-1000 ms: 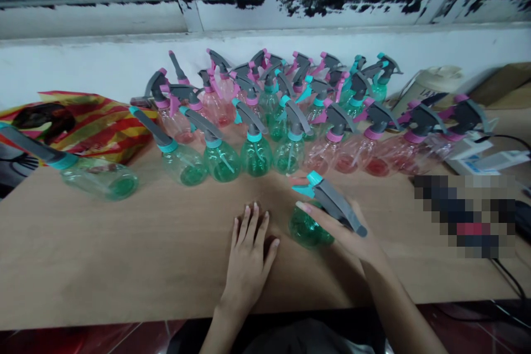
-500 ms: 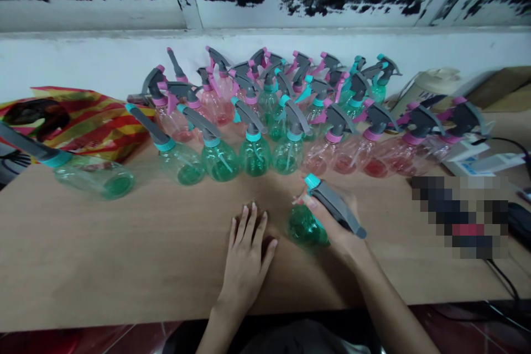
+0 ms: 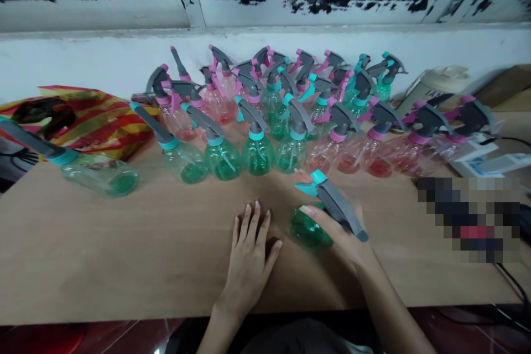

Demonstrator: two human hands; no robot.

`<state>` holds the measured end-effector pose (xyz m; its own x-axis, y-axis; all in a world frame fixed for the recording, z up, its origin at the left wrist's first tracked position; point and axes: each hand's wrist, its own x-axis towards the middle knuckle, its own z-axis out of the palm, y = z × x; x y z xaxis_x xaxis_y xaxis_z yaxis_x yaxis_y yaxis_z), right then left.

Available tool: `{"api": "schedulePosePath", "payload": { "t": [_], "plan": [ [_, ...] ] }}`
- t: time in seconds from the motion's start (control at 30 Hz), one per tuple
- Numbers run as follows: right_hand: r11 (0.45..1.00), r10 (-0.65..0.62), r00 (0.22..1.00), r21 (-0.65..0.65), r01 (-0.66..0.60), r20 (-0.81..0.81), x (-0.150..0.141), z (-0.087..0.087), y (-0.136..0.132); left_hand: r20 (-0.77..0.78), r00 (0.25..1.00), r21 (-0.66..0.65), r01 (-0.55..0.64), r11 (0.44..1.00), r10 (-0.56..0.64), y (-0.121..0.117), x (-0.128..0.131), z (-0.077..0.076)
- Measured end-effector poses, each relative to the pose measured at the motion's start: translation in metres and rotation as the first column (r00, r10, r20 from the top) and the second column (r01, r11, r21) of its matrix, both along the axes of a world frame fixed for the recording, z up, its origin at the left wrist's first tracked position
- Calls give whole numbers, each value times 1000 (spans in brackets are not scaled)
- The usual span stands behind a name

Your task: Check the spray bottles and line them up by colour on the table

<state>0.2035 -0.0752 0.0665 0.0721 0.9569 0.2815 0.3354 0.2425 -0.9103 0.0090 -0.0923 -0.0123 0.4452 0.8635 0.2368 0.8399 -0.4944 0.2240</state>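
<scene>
My right hand (image 3: 346,235) is wrapped round a green spray bottle (image 3: 307,228) with a grey and turquoise trigger head. The bottle's nozzle points away and to the left, and my thumb lies along its near side. My other fingers are mostly hidden behind it. To the left, my left hand (image 3: 251,257) rests flat on the wooden table (image 3: 124,260), fingers slightly spread and holding nothing. Beyond both hands stands a row of spray bottles, green ones (image 3: 257,154) on the left and pink ones (image 3: 379,159) on the right.
More pink and green spray bottles crowd behind the front row, against the white wall (image 3: 103,61). A lone green bottle (image 3: 99,174) stands at the left by a red and yellow plastic bag (image 3: 112,121). A cream container (image 3: 435,91) and cables are on the right.
My right thumb has shifted down from beside the nozzle onto the bottle's body, so the turquoise trigger now shows. My left hand stays flat. The view has shifted slightly.
</scene>
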Motion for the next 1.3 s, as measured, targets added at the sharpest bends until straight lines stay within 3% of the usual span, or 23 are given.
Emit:
{"api": "schedulePosePath", "payload": {
  "t": [0.4, 0.7, 0.93, 1.3],
  "plan": [
    [997, 69, 997, 26, -68, -34, -3, 1, 2, -16, 1000, 11, -9, 1000, 9, -1, 2, 0],
    [998, 15, 1000, -60, -15, -4, -4, 5, -2, -53, 998, 23, -16, 1000, 17, 0, 3, 0],
    [997, 76, 995, 19, -75, -67, -7, 5, 3, -56, 998, 40, -20, 999, 22, -1, 3, -2],
    [995, -67, 998, 76, 67, -13, -10, 8, 1, -78, 997, 53, -15, 998, 19, -1, 2, -4]
  ]
}}
